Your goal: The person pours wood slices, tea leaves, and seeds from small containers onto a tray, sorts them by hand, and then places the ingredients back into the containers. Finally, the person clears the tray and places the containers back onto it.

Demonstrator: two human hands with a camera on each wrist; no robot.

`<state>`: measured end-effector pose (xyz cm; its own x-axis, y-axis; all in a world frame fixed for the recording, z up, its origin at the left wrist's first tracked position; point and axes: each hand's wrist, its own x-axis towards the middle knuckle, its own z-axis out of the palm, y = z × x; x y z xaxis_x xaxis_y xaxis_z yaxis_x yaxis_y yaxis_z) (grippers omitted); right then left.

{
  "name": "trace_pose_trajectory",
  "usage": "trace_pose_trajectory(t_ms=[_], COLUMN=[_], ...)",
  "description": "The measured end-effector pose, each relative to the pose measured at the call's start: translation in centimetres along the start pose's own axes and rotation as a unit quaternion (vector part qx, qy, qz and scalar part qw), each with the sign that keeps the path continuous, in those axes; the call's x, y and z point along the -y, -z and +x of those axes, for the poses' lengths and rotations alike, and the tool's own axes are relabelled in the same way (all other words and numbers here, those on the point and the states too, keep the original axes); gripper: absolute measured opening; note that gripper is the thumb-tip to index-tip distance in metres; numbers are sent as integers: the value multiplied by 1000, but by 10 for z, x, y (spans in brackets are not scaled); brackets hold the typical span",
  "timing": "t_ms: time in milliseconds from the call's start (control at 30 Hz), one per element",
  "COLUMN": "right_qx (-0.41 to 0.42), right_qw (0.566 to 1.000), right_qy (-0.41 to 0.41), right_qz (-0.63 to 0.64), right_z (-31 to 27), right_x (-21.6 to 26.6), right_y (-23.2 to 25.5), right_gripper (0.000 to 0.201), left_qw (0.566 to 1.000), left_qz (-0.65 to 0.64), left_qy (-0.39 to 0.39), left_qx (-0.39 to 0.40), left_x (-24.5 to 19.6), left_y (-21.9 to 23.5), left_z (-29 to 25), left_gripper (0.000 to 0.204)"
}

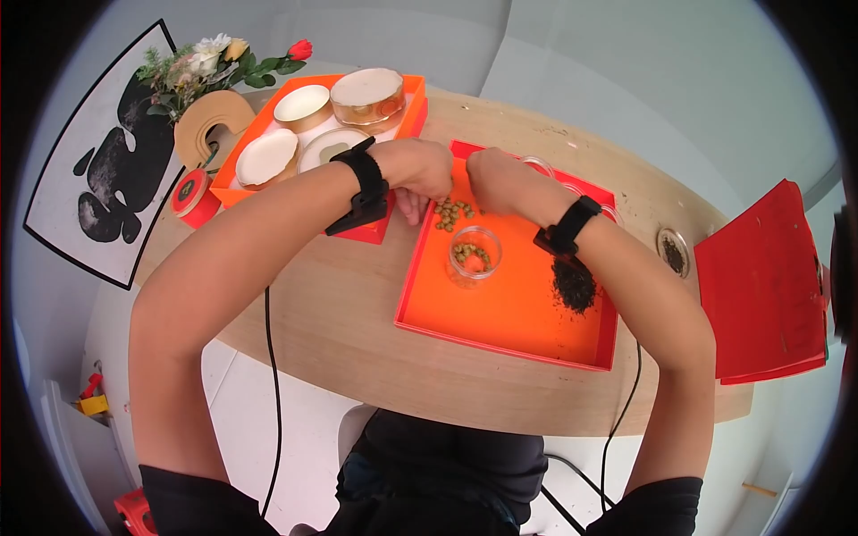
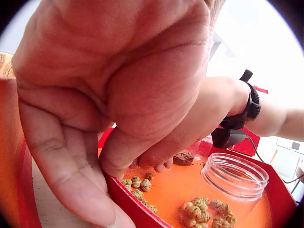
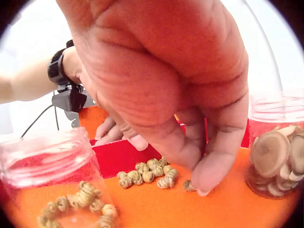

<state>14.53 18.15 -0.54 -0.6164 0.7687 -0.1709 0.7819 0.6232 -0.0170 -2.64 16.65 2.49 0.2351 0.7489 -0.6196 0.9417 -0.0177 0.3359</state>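
Note:
A shallow orange tray with red walls (image 1: pixel 527 326) lies on the table. At its left wall my left hand (image 1: pixel 413 177) holds the rim, thumb on the inner side and fingers outside. My right hand (image 1: pixel 502 183) reaches down inside the tray, fingertips pinched together at a single small rolled green ball (image 3: pixel 189 186). Several more rolled green balls, like dried tea (image 1: pixel 450 214), lie loose beside the left wall. Close by stands a lidless clear jar (image 1: pixel 466 279) with more of these balls inside. In the right wrist view, a clear jar of pale dried slices (image 3: pixel 271 156) stands beside the right hand.
Dark loose leaves (image 1: pixel 574 286) are heaped at the tray's right. An orange box (image 1: pixel 413 98) with several round containers stands at the back left, near a red tin (image 1: pixel 195 198) and flowers. A small dish (image 1: pixel 672 252) and a red folder-like panel (image 1: pixel 760 286) are at the right.

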Motion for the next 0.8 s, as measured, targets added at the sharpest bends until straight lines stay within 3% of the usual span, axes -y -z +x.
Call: trace_pose_trajectory(t_ms=[67,133,167,367,467,567,633,667,733,800], right_qx=[-35,86,85,64,60,23,-24,-21,-55,-7], right_qw=[999,992,992,998,991,997,999,999,986,964], right_qy=[3,-41,-43,-5,-58,-48,18,20,-9,-56], right_qz=[26,88,88,11,103,60,32,32,160,260], right_z=[-2,-1,1,3,-8,-10,-9,-16,-48,-78], right_x=[0,0,-2,-1,5,6,-6,-5,8,32], right_y=[3,10,4,-8,-2,-2,-6,1,41,82], right_gripper=[14,12,12,10,10,24,13,13,16,15], left_qw=[1000,1000,1000,1000,999,999,999,1000,1000,1000], left_qz=[16,16,17,18,20,36,29,25,26,28], left_qy=[0,7,13,14,27,31,22,11,10,6], left_qx=[-10,-1,7,-14,-3,9,-2,-12,-5,-1], left_x=[-1,-1,-2,0,-3,-5,-2,-2,-3,-3], left_y=[0,-1,-1,-2,-2,-1,-1,-1,0,1], left_z=[-3,4,5,4,7,7,3,0,-1,-4], left_gripper=[37,37,36,36,36,36,36,36,36,36])
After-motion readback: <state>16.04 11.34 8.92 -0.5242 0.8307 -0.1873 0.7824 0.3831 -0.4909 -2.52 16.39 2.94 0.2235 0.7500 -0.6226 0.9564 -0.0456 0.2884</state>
